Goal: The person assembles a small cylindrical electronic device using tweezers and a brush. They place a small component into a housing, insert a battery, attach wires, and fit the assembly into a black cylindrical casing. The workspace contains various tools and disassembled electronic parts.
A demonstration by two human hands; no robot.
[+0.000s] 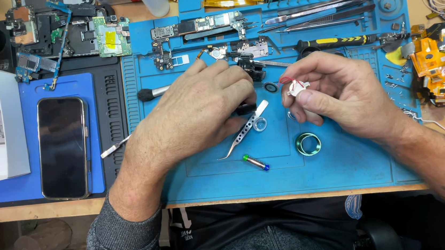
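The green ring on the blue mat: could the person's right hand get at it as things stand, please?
Probably yes. The green ring lies bare on the blue mat just below the right hand, nothing over it; but that hand's fingers pinch a small white part.

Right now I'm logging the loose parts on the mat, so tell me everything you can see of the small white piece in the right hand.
The small white part is a pale, roughly round piece, plastic by its look, with thin red wires looping off its upper left side. The right hand pinches it between thumb and fingertips, holding it above the blue work mat, clear of the surface. Finer detail is too small to tell. The left hand does not touch it.
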